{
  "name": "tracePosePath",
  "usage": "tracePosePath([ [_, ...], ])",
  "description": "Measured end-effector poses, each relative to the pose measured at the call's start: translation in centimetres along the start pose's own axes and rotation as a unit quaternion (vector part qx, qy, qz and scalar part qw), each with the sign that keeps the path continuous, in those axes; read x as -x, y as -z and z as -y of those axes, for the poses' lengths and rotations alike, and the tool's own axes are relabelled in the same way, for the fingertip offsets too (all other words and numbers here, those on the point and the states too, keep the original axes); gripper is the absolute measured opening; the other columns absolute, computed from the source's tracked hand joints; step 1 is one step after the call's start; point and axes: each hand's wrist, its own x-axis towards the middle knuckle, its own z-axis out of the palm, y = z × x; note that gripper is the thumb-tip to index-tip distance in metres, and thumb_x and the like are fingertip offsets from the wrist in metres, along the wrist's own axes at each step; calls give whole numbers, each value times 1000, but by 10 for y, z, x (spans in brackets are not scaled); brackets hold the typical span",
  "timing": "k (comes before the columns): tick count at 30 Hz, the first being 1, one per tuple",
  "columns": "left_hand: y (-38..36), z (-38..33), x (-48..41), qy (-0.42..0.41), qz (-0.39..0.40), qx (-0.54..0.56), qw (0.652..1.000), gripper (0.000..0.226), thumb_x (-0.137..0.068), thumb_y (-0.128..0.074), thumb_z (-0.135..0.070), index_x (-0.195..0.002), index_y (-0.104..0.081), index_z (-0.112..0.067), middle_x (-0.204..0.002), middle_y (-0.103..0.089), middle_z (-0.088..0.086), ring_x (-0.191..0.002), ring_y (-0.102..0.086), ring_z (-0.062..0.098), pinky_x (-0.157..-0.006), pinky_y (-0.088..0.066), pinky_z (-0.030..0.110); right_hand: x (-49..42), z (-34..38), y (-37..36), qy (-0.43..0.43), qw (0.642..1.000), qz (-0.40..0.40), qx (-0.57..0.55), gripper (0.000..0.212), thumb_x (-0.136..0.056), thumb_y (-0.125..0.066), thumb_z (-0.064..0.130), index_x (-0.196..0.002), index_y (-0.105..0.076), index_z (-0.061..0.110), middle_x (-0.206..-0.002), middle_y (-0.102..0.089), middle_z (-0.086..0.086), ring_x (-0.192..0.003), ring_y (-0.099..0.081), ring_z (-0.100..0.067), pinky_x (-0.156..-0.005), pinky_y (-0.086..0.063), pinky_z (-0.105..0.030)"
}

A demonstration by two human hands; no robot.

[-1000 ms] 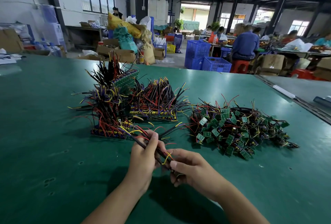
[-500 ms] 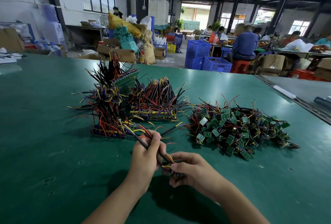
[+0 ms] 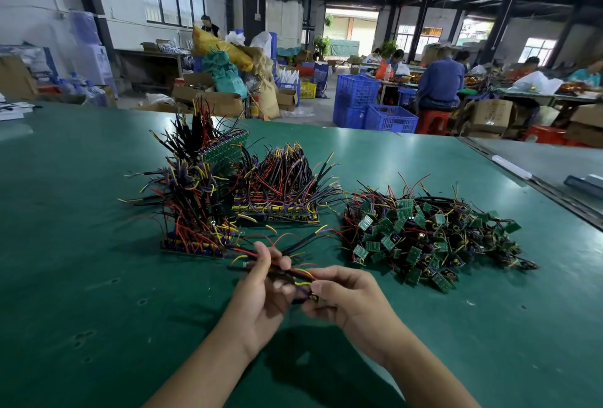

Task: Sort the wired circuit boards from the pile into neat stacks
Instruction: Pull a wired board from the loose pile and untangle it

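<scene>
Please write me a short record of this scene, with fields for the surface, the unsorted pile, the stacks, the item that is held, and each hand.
surface: green table
unsorted: loose pile of small green boards with tangled wires, right of the hands
sorted: sorted stacks left of the pile, wires sticking upward
held item: one wired board, lifted between both hands
left hand: fingers curled round the wires
right hand: pinches the board end
</scene>
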Motion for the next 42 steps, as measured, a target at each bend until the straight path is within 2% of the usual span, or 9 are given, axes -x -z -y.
tracePosePath([
  [5,6,-1,-2,54,64,-16,996,45,-78,-56,-48,-107,-60,-14,-98,-71,10,-61,-64,16,-57,-56,28,-12,23,13,39,993,-85,-65,12,-85,-58,-7,-91,-68,-8,-82,-70,-24,-61,-68,-21,-57,-57,-27],
  [10,8,10,-1,82,83,-140,983,34,-81,-57,-37,-102,-62,-11,-84,-66,7,-59,-55,16,-56,-48,28,-34,86,37,204,960,-187,38,20,-86,-64,-2,-80,-78,10,-86,-76,-13,-77,-73,-25,-69,-59,-27],
  [16,6,14,-1,74,110,-225,965,25,-84,-54,-29,-68,-52,-10,-70,-56,7,-56,-48,17,-56,-42,28,-65,130,102,241,742,-408,474,27,-91,-65,25,-114,-72,12,-77,-71,0,-66,-66,-19,-82,-57,-44],
  [21,3,15,-2,69,99,-228,966,42,-86,-49,-36,-55,-36,-11,-62,-51,7,-51,-42,18,-54,-36,29,-76,110,135,145,665,-332,653,20,-96,-59,15,-103,-74,4,-64,-63,-8,-48,-54,-19,-47,-41,-24],
  [23,3,15,-2,65,105,-228,966,42,-86,-50,-36,-55,-37,-11,-63,-51,6,-51,-41,18,-54,-35,29,-75,102,139,115,647,-301,691,28,-102,-47,22,-81,-63,14,-72,-57,-7,-70,-62,-30,-61,-45,-31],
  [30,5,14,-2,-8,95,-237,967,44,-87,-60,-38,-54,-45,-13,-59,-43,5,-46,-33,15,-46,-31,24,-64,88,129,123,663,-328,662,47,-105,-29,40,-136,-50,13,-144,-48,-11,-139,-34,-29,-113,-21,-57],
  [33,8,11,-4,-169,13,-340,925,51,-88,-59,-39,-54,-36,-9,-55,-31,5,-46,-24,15,-44,-22,23,-53,72,98,288,660,-378,582,19,-99,-53,17,-112,-62,7,-99,-65,-10,-100,-58,-32,-85,-37,-33],
  [37,19,3,-8,-339,-123,-452,816,37,-97,-53,-24,-66,-40,-8,-56,-37,-4,-50,-33,13,-50,-30,32,-38,28,53,303,755,-254,523,16,-90,-55,-5,-99,-60,7,-55,-47,10,-48,-46,-3,-52,-29,-26],
  [42,38,-11,-22,-262,-200,-605,724,17,-91,-60,-16,-104,-50,-15,-100,-56,2,-98,-49,25,-82,-44,41,-27,-5,28,271,813,-128,500,15,-101,-44,10,-96,-42,23,-50,-34,3,-47,-25,-13,-49,-18,-30],
])
